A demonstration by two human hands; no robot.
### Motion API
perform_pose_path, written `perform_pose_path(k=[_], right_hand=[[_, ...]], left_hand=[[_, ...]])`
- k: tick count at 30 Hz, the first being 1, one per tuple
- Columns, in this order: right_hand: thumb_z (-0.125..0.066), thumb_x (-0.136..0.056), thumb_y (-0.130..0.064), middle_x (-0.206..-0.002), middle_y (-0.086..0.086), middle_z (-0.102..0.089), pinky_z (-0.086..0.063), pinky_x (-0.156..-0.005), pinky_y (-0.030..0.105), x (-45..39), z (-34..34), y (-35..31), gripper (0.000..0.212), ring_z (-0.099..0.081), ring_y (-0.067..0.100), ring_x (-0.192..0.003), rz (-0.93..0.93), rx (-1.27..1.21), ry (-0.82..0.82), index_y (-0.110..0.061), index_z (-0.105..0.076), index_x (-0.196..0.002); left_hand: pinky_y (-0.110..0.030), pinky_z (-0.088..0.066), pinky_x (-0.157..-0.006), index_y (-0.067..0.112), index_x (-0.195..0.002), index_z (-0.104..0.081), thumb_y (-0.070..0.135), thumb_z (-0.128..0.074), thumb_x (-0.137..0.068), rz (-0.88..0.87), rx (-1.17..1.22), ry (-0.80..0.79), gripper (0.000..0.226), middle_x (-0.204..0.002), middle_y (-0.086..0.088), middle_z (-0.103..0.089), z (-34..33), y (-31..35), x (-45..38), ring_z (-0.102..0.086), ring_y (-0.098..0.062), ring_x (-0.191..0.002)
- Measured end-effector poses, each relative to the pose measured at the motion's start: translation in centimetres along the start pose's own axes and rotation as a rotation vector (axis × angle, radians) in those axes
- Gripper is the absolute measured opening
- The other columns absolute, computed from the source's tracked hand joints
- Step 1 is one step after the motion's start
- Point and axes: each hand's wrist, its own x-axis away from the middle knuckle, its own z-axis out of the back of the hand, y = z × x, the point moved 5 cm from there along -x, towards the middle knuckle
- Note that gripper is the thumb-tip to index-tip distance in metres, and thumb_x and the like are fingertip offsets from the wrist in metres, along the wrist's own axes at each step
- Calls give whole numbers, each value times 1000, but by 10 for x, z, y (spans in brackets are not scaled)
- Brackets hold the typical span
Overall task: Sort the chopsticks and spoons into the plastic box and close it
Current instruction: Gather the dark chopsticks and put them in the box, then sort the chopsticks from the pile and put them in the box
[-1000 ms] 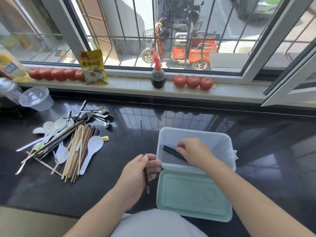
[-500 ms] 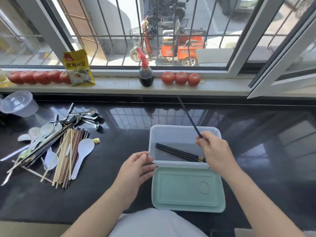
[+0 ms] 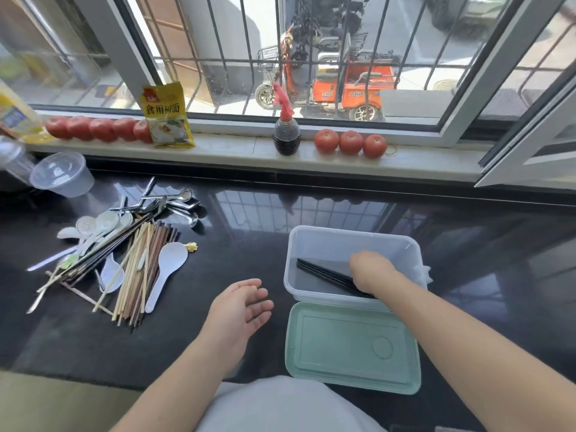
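Observation:
The clear plastic box (image 3: 352,233) stands open on the dark counter, with its pale green lid (image 3: 343,347) lying flat just in front of it. Black chopsticks (image 3: 324,274) lie slantwise on the box floor. My right hand (image 3: 371,271) is down inside the box, fingers curled over the right end of those chopsticks. My left hand (image 3: 240,304) hovers left of the box, palm up, fingers relaxed, holding nothing. To the left lies a heap of wooden and dark chopsticks (image 3: 137,275), white plastic spoons (image 3: 168,263) and metal spoons (image 3: 174,204).
A clear plastic bowl (image 3: 60,174) stands at the far left of the counter. On the windowsill are a dark sauce bottle (image 3: 286,135), a yellow packet (image 3: 166,116) and rows of tomatoes (image 3: 350,141). An open window frame juts in at the right.
My left hand passed a black chopstick to my right hand, which has lowered it into the box with the others. The left hand has drawn back, holding nothing.

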Motion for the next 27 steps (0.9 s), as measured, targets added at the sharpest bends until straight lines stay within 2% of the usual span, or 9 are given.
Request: perform_pose_path(k=[2, 5, 8, 10, 12, 18, 21, 25, 27], right_hand=[[-53, -97, -17, -97, 10, -63, -44, -70, 32, 8, 7, -1, 8, -53, 30, -83, -17, -108, 64, -14, -60, -94], [-54, -99, -27, -99, 4, -71, -48, -76, 33, 33, 21, -23, 18, -62, 29, -93, 15, -468, 242, -20, -71, -98], [-59, -96, -22, -75, -5, -70, -51, -74, 34, 73, 34, -79, 17, -65, 19, -77, 164, -926, 475, -21, -74, -88], [-60, -94, -18, -68, -7, -68, -54, -72, 33, 84, 24, -123, 17, -66, 13, -68, 247, -1077, 402, -24, -72, -83], [-59, -93, -17, -69, -8, -69, -55, -74, 35, 81, 9, -171, 20, -67, 11, -68, 308, -1071, 280, -29, -71, -81], [-55, -95, -22, -74, -6, -71, -58, -72, 38, 63, -5, -270, 23, -67, 10, -68, 278, -1021, 84, -34, -68, -81], [-52, -96, -23, -75, -4, -72, -59, -67, 38, 50, 4, -326, 23, -69, 16, -69, 228, -992, 37, -31, -68, -83], [-48, -95, -21, -74, 3, -70, -62, -66, 42, 8, 10, -418, 25, -68, 19, -61, 50, -977, -1, -15, -70, -82], [-47, -95, -17, -72, 9, -64, -57, -54, 35, -9, 11, -475, 26, -59, 20, -51, -77, -1100, -103, -3, -65, -83]], left_hand=[[-38, -56, -78, 5, -115, -65, 6, -47, -102, 15, -2, 9, 22, -104, -16, -67, 3, -1, -1, -67, -31, -89], [-37, -56, -78, 5, -113, -65, 5, -46, -101, 43, -23, 7, 22, -103, -15, -68, 6, -3, 3, -68, -31, -88], [-36, -56, -75, 6, -112, -67, 6, -47, -100, 67, -65, 15, 23, -100, -14, -69, 18, -5, 4, -68, -29, -84], [-35, -57, -73, 8, -112, -68, 7, -48, -99, 75, -101, 19, 24, -100, -13, -70, 35, -4, 4, -69, -28, -82], [-31, -57, -71, 10, -111, -69, 8, -48, -99, 44, -173, 14, 24, -100, -12, -71, 62, 3, 3, -70, -26, -81], [-30, -55, -70, 7, -93, -65, 2, -46, -97, -5, -407, -21, 20, -90, -9, -70, 165, 32, -14, -67, -20, -72], [-33, -55, -73, 6, -90, -64, 0, -45, -98, 0, -353, 58, 22, -88, -11, -70, 244, 54, -43, -66, -21, -68], [-34, -57, -72, 3, -97, -66, 3, -46, -100, 10, -176, 130, 20, -88, -14, -71, 360, 87, -94, -66, -25, -74], [-33, -56, -71, 4, -97, -66, 3, -47, -99, 41, -179, 119, 19, -88, -14, -71, 413, 104, -119, -65, -24, -71]])
